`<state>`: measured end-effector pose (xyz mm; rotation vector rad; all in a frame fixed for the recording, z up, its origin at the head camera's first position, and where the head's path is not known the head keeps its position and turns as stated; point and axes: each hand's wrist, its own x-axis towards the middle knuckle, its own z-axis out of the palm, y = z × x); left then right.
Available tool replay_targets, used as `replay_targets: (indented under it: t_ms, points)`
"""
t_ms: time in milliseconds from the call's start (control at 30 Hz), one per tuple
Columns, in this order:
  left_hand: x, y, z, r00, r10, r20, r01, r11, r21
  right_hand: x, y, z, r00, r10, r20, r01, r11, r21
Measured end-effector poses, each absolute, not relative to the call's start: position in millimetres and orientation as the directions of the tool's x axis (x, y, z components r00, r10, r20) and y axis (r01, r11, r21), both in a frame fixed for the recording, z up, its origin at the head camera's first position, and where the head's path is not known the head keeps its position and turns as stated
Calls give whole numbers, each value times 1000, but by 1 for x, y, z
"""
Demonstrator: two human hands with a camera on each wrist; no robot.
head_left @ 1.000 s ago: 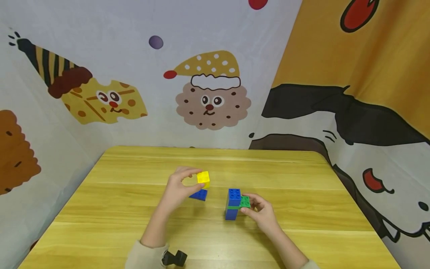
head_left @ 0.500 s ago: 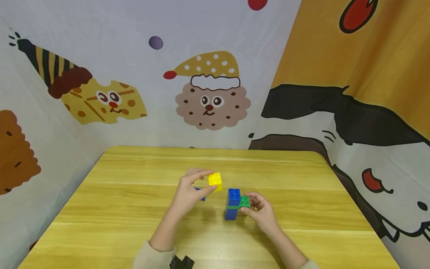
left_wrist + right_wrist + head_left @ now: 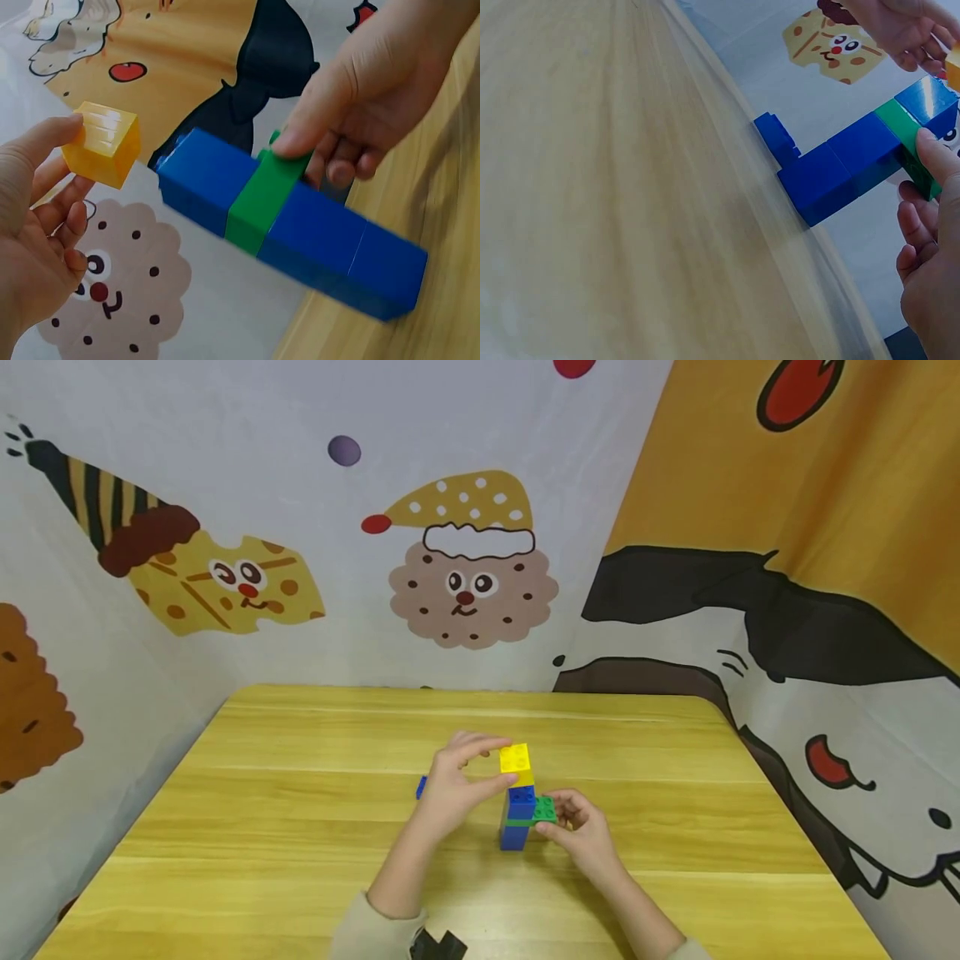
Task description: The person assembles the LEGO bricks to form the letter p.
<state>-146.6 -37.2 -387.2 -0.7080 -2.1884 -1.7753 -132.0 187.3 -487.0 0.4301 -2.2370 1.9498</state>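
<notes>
Between thumb and fingers, my left hand (image 3: 453,785) pinches a yellow building block (image 3: 515,761). In the left wrist view a gap separates the yellow block (image 3: 101,142) from the studded top of a block tower. Blue blocks (image 3: 330,232) make up most of that tower, with a flat green block (image 3: 262,195) among them, one blue block above it and two below. The green block (image 3: 545,809) juts out to the right, and my right hand (image 3: 588,835) pinches this end. In the head view the tower stands upright on the table.
A flat blue block (image 3: 422,787) lies on the wooden table (image 3: 300,827) left of the tower, partly hidden behind my left hand. The right wrist view shows this blue block (image 3: 777,139) beyond the tower's foot. A cartoon-printed cloth (image 3: 300,468) hangs behind the table.
My left hand has carried the yellow block rightward from over the flat blue block to above the tower. The right hand keeps its pinch on the green block, and the tower stays in place.
</notes>
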Motion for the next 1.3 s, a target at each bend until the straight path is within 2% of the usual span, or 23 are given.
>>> replay_targets:
  t_ms: [233,467,900,1300]
  points:
    - [-147,-22,-386,-853,254,457,496,119,860,-132,188,-488,-937,-138,322,-336,97,-937]
    - [-147,-10,-388,-866,270,420,460,104,882,-132,188,-486,-951,-115,286,-299,117,-947]
    - [-148,3,-401,-854,296,428,483,143,864,-121,181,-459,-953,-107,283,-297,142,-944]
    - [-150,8,-412,-834,341,434,515,199,834,-133,187,-488,-955,-75,286,-293,119,-949]
